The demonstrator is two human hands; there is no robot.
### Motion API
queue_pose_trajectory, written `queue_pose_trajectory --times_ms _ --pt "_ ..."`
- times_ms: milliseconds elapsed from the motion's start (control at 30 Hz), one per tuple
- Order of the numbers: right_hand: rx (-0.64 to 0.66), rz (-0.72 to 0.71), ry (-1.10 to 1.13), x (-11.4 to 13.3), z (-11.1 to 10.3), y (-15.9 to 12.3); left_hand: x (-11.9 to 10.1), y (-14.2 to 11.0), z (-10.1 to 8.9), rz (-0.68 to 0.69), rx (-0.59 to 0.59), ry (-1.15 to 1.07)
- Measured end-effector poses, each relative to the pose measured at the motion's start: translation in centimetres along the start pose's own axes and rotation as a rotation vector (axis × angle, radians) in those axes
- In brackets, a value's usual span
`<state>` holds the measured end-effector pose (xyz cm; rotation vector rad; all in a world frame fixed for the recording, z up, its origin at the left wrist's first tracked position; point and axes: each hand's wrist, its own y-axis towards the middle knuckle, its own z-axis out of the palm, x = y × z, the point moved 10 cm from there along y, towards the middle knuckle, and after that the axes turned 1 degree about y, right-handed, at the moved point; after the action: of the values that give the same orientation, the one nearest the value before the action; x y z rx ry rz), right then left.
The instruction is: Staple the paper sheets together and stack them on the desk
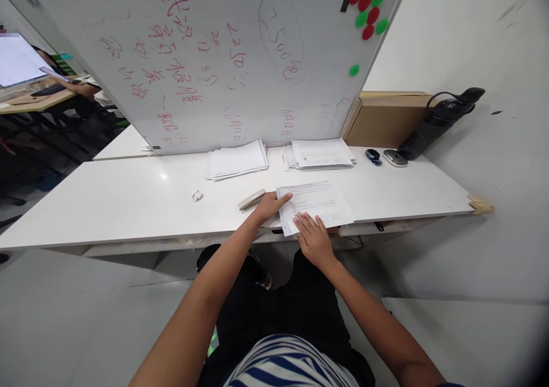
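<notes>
Watching remotely, I see the left hand (269, 205), beside a stapler (251, 200), holding printed sheets (319, 198) by their left edge, thumb on top, at the front of a white desk (128, 204). The right hand (315, 239) rests flat on them, fingers slightly spread.

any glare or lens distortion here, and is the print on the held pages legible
In the head view: a small glare spot on the glossy white desk; wide-angle slanting of the white, metal-framed whiteboard; darkened right-hand corners; print on the white paper sheets too small to read.
</notes>
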<state>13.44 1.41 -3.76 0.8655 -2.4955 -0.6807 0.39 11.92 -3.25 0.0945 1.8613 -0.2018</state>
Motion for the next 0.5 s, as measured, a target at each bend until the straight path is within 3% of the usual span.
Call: queue_pose_trajectory --times_ms 133,200,367,433,500 --pt "0.114 0.01 0.088 0.4 0.4 0.2 0.3 0.1 0.1 0.029 0.003 -0.023" --pt "0.087 0.094 0.138 -1.2 -0.2 0.4 0.3 0.1 0.0 0.032 -0.02 -0.028" --pt "-0.378 0.641 0.282 -11.9 -5.6 -1.0 0.0 -0.8 -0.1 -0.004 -0.052 -0.061" --pt "-0.335 0.796 0.51 -15.2 -5.6 -1.0 -1.0 -1.6 -0.2 0.018 -0.057 -0.099" --pt "-0.213 0.835 0.749 -16.1 -5.3 0.1 -2.3 -2.7 -0.7 0.06 -0.07 -0.116"
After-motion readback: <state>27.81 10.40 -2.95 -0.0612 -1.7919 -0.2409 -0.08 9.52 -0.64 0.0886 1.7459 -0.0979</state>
